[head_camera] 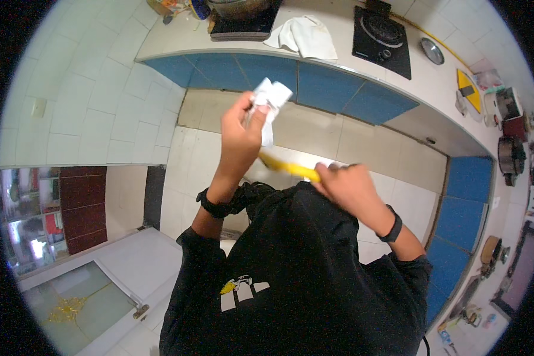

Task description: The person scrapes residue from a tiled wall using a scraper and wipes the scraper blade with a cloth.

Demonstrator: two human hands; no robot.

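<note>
Pinched between the thumb and fingers of my left hand (244, 122) is a crumpled white tissue or thin cloth (271, 100), raised in front of me. My right hand (349, 184) grips a yellow handle (300, 171). Its far end is blurred and darker, pointing left to just below my left hand, so I cannot tell which tool it is. Both hands are above the tiled floor, in front of my black shirt.
A white cloth (309, 38) lies on the counter between a black cooktop holding a pot (240, 31) and a black burner (380, 42). Further right are a round metal lid (432, 51), a yellow board (469, 91) and a dark pot (511, 155). A door (138, 267) stands at lower left.
</note>
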